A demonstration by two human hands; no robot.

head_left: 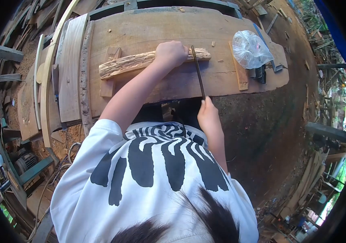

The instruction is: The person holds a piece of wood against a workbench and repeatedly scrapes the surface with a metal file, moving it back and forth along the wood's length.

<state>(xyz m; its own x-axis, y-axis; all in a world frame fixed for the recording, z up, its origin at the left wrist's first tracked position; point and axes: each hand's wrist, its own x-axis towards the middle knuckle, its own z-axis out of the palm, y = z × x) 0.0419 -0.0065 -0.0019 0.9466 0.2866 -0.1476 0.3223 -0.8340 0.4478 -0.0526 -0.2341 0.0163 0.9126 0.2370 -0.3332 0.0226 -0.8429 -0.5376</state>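
Observation:
A long, rough-hewn piece of wood [130,65] lies across the workbench [148,30], its left part resting over a short wooden block [107,87]. My left hand [172,54] is closed on this wood, right of its middle, with the fingertips hidden on the far side. Low at the bench's near edge, my right hand [208,113] grips the end of a long, thin, dark blade-like tool [198,72]. The tool points away from me and crosses the wood close to its right end.
A clear plastic bag [250,49] sits at the bench's right, beside a wooden strip [239,71]. Long boards [72,69] line the left side. Small wood chips [213,43] are scattered on the bench. Below left stands a motor [26,161] near cables [55,174].

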